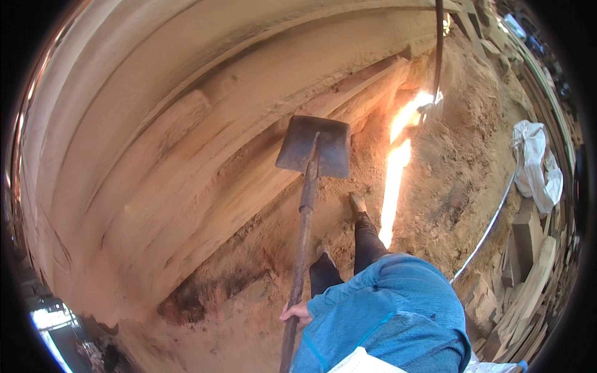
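Note:
A long-handled shovel point(304, 230) slants up through the middle of the view, its square dark metal blade point(316, 147) raised at the far end. My right hand point(298, 313) is wrapped around the lower part of the shaft, with its blue-sleeved forearm crossing in front of my body. The handle runs out of the picture at the lower edge. My left hand does not show. Just right of the blade, a brightly glowing strip point(396, 168) runs along the ground, too bright to make out its details.
A large sandy-brown curved wall point(168, 143) rises along the left. A dark upright bar point(439, 50) stands by the glow's far end. On the right lie a white sack point(535, 165), a pale cord point(491, 224) and wooden planks point(528, 298). Loose brown earth point(460, 155) lies beside the glow.

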